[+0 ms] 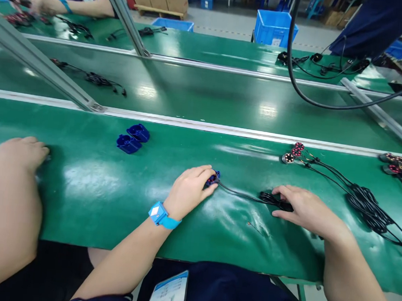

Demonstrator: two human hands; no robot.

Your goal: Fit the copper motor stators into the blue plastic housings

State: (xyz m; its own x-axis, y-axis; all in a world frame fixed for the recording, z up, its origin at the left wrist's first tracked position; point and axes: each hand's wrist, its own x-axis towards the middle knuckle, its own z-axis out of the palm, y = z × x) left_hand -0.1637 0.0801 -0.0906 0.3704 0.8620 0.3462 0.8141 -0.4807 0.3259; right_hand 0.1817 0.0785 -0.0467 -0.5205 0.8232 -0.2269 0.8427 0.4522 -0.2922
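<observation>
My left hand (190,189), with a blue wristband (161,214), is closed round a small dark-blue plastic housing (217,175) on the green table. Red and dark parts show inside the housing, partly covered by my fingers. From it a black cable (241,194) runs right to a small coiled bundle (270,197). My right hand (299,207) has its fingers round that bundle, thumb on the near side. Two more blue housings (129,144) stand side by side to the left, apart from my hands.
A co-worker's hand (21,155) rests on the table (89,197) at left. Copper-wound coils (293,153) with bundled black cables (367,205) lie at right. A metal rail (189,122) runs along the back; a post (64,75) slants up. A black cable (316,103) hangs overhead.
</observation>
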